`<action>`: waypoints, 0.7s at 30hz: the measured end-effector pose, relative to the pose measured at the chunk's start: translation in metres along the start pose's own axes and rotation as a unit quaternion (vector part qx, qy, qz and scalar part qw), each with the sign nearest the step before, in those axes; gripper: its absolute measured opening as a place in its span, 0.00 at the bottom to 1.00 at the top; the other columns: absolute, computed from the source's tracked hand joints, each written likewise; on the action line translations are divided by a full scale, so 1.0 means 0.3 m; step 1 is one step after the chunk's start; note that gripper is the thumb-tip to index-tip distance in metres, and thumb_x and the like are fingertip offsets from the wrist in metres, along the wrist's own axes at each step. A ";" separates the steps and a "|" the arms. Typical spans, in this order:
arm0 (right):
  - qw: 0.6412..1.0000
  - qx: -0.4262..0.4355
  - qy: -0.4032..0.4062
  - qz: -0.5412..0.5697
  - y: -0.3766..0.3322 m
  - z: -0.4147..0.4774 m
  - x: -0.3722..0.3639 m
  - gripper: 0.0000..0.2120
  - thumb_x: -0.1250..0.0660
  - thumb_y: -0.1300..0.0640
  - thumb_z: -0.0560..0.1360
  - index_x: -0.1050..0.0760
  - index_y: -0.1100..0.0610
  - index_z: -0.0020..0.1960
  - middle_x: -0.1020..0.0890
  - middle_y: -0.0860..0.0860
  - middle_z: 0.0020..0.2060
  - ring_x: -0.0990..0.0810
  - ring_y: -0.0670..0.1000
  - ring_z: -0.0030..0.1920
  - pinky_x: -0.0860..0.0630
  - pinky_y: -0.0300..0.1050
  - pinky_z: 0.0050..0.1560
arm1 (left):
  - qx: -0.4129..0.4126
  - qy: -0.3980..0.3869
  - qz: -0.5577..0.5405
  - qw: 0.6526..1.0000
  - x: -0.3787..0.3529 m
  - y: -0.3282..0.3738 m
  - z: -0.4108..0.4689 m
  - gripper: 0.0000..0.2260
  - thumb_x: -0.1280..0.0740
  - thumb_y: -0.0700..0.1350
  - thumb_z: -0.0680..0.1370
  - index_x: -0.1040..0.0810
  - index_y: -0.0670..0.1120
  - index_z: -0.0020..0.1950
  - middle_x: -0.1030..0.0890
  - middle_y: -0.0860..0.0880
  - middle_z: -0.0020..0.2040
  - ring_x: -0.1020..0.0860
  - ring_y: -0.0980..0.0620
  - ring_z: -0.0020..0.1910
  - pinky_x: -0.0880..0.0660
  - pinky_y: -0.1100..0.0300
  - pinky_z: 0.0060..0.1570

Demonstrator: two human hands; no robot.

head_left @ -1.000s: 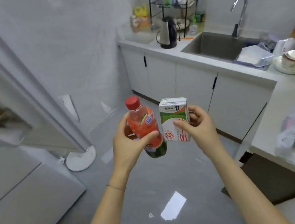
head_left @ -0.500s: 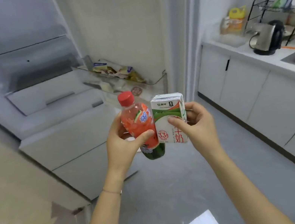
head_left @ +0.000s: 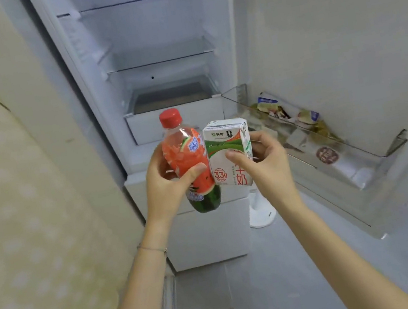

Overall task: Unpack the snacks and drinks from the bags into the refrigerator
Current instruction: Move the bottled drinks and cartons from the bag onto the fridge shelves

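Two drinks are held side by side, touching, in front of the open refrigerator (head_left: 155, 26), level with its white drawer (head_left: 178, 122). The left hand (head_left: 167, 185) grips a clear plastic bottle (head_left: 187, 157) with a red cap and watermelon-pattern label, tilted slightly. The right hand (head_left: 268, 167) pinches a box-shaped white-and-green milk carton (head_left: 230, 155), upright, thumb on its face. Glass shelves (head_left: 162, 62) above the drawer offer open room. A clear plastic door bin (head_left: 370, 174) at the right edge carries snack packets (head_left: 308, 119). A thin bracelet (head_left: 151, 248) circles the left wrist.
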State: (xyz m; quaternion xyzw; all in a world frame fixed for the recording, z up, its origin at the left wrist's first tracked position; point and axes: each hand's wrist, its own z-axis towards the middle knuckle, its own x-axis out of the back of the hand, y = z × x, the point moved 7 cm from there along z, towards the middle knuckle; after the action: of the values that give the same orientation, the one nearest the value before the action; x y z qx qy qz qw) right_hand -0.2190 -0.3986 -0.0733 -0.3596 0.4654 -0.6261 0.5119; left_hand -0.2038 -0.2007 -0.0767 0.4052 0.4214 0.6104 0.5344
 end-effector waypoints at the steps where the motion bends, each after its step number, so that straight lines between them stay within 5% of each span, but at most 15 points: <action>1: 1.000 0.005 -0.005 0.002 0.003 0.047 -0.033 0.18 0.25 0.58 0.71 0.25 0.58 0.59 0.16 0.48 0.51 0.16 0.46 0.49 0.18 0.43 0.45 | -0.002 0.009 -0.001 1.000 0.017 -0.001 0.043 0.32 0.25 0.53 0.63 0.29 0.54 0.66 0.22 0.55 0.60 0.21 0.55 0.57 0.20 0.60 0.50; 7: 0.999 0.027 -0.034 0.024 0.006 0.341 -0.203 0.14 0.25 0.55 0.71 0.26 0.48 0.53 0.17 0.44 0.49 0.17 0.44 0.49 0.19 0.40 0.43 | -0.026 0.056 0.009 0.998 0.095 0.015 0.313 0.25 0.25 0.53 0.63 0.28 0.61 0.58 0.20 0.63 0.53 0.20 0.64 0.51 0.22 0.67 0.43; 11: 0.996 0.035 -0.050 0.062 -0.004 0.530 -0.308 0.15 0.26 0.57 0.71 0.26 0.53 0.56 0.16 0.46 0.49 0.16 0.43 0.47 0.21 0.35 0.39 | -0.048 0.074 0.008 0.996 0.133 0.029 0.500 0.25 0.25 0.53 0.63 0.27 0.62 0.57 0.19 0.65 0.50 0.20 0.64 0.52 0.22 0.67 0.44; 16: 0.993 0.049 -0.062 0.089 -0.014 0.745 -0.424 0.17 0.26 0.59 0.71 0.25 0.59 0.58 0.16 0.51 0.50 0.16 0.48 0.48 0.19 0.40 0.42 | -0.078 0.100 0.010 0.992 0.182 0.036 0.704 0.25 0.25 0.52 0.63 0.28 0.61 0.58 0.21 0.61 0.54 0.21 0.64 0.52 0.23 0.68 0.43; 21: 0.993 0.046 -0.054 0.092 -0.006 0.934 -0.511 0.12 0.26 0.59 0.71 0.25 0.53 0.51 0.15 0.50 0.47 0.15 0.48 0.46 0.18 0.47 0.43 | -0.100 0.113 0.022 0.988 0.231 0.036 0.898 0.28 0.26 0.53 0.65 0.30 0.58 0.64 0.22 0.59 0.58 0.22 0.59 0.56 0.22 0.70 0.45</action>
State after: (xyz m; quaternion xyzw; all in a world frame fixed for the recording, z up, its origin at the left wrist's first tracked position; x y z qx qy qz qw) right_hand 0.0736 -0.3090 0.0186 -0.3247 0.4388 -0.5769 0.6076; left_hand 0.0405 -0.1108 0.0218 0.2872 0.4064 0.7029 0.5081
